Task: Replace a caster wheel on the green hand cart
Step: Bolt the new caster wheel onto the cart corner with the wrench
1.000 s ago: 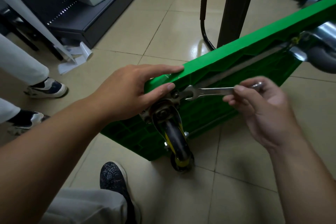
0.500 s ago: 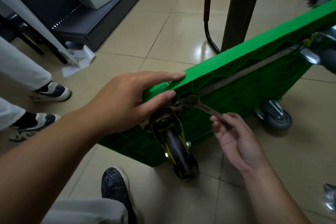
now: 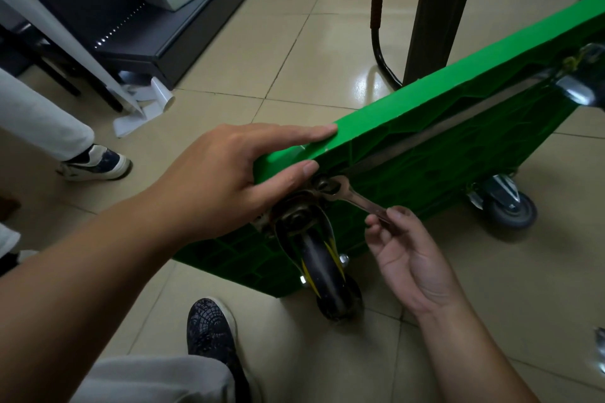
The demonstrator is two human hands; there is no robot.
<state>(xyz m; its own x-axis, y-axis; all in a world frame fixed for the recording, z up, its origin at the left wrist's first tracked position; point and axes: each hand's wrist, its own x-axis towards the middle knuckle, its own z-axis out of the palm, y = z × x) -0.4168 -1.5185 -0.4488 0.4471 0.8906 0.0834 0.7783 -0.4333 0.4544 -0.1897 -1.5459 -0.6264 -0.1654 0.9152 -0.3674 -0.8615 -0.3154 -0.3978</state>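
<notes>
The left hand (image 3: 222, 180) braced the near corner of the green hand cart (image 3: 458, 114), which stood tipped on edge on the tiled floor (image 3: 229, 42). Its forefinger lay straight along the top edge and its thumb pressed flat against the underside, neither of them curled. If that bracing eased, the deck would likely swing or drop when the tool was pulled. Just right of the thumb tip, the open-end wrench (image 3: 357, 198) sat on a nut (image 3: 322, 185) at the caster's mounting plate. The right hand (image 3: 406, 255) pinched only the far end of the handle between thumb and fingertips. So light a hold, I judged, could let the jaw slip off the nut, rounding it or knocking knuckles against the green ribs. The caster wheel (image 3: 327, 271), black with yellow marks, hung directly below the left thumb and just left of the right fingers, the tyre itself apart from both. A second grey caster (image 3: 510, 206) stood well to the right of both hands.
</notes>
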